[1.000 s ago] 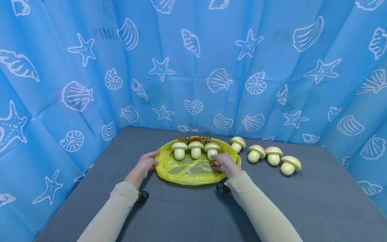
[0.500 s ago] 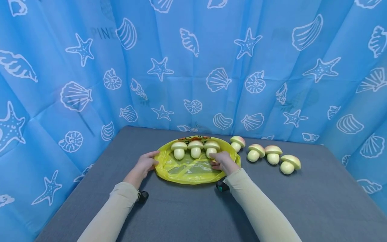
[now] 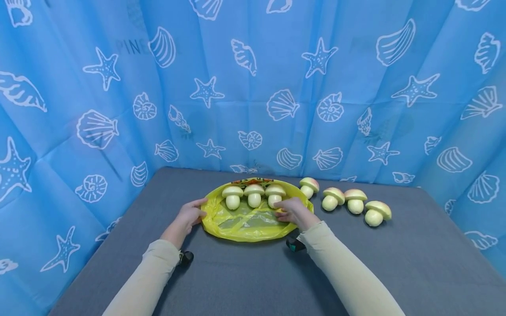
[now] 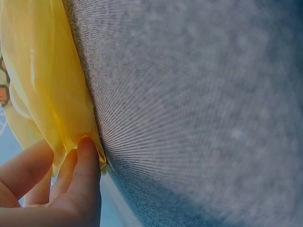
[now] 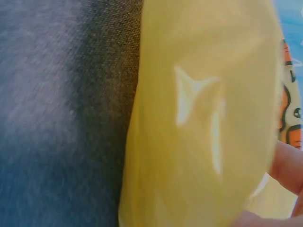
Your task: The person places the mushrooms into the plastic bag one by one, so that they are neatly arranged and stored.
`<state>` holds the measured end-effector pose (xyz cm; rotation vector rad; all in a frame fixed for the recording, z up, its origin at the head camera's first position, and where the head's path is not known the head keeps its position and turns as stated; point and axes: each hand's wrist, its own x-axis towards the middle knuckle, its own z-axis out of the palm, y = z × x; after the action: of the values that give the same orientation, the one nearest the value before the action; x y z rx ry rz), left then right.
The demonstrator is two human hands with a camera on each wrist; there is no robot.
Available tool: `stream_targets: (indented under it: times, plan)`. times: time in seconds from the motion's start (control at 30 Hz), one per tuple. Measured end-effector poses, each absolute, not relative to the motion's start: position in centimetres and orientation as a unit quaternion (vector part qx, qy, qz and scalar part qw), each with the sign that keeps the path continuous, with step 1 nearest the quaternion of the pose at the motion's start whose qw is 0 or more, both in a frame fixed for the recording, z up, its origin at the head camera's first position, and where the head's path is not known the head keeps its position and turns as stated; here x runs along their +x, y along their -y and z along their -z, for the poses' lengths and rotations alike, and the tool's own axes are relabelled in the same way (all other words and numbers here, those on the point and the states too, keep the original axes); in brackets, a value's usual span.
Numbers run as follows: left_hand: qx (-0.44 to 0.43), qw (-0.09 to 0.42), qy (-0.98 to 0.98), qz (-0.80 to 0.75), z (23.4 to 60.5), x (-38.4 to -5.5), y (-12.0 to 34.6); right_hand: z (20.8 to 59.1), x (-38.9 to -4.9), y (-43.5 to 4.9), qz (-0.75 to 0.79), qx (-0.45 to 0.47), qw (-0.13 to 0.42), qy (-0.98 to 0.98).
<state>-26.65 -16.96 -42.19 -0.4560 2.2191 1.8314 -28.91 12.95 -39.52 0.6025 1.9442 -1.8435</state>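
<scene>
A yellow plastic bag (image 3: pixel 253 230) lies spread open on the table, with three toy mushrooms in a row along its back. At its left edge, my left hand (image 3: pixel 190 215) pinches the plastic; the left wrist view shows the thumb and fingers at the bag's (image 4: pixel 52 85) gathered rim. My right hand (image 3: pixel 294 211) reaches over the front right rim into the bag. Its thumb and fingers are at the stem of the rightmost toy mushroom (image 3: pixel 275 191). The middle mushroom (image 3: pixel 254 193) and left mushroom (image 3: pixel 232 195) stand cap up. In the right wrist view, the bag hides most of the hand.
Outside the bag, to the right, several more mushrooms lie on the grey table (image 3: pixel 237 276): one toy mushroom (image 3: pixel 309 186) by the bag's edge, others such as the far right mushroom (image 3: pixel 377 213) beyond it. A blue shell-print curtain (image 3: pixel 253 87) hangs behind and at both sides.
The head view has shifted slightly. Both hands, the bag and the mushrooms keep nearly the same places; the right forearm has swung a little to the right.
</scene>
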Motion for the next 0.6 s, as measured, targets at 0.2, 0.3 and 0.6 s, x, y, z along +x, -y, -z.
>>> stream_targets:
  times: [0.2, 0.3, 0.6]
  plan:
    - [-0.146, 0.114, -0.756, -0.627, 42.1, -26.6, 17.0, 38.6, -27.9, -13.9, 0.642, 0.185, 0.195, -0.718]
    - [-0.142, 0.116, -0.757, -0.627, 42.1, -26.6, 17.1, 38.0, -27.2, -14.6, 0.641, 0.167, 0.185, -0.726]
    - [-0.148, 0.116, -0.753, -0.631, 42.3, -26.7, 17.1, 36.3, -25.8, -17.0, 0.648, 0.129, 0.174, -0.730]
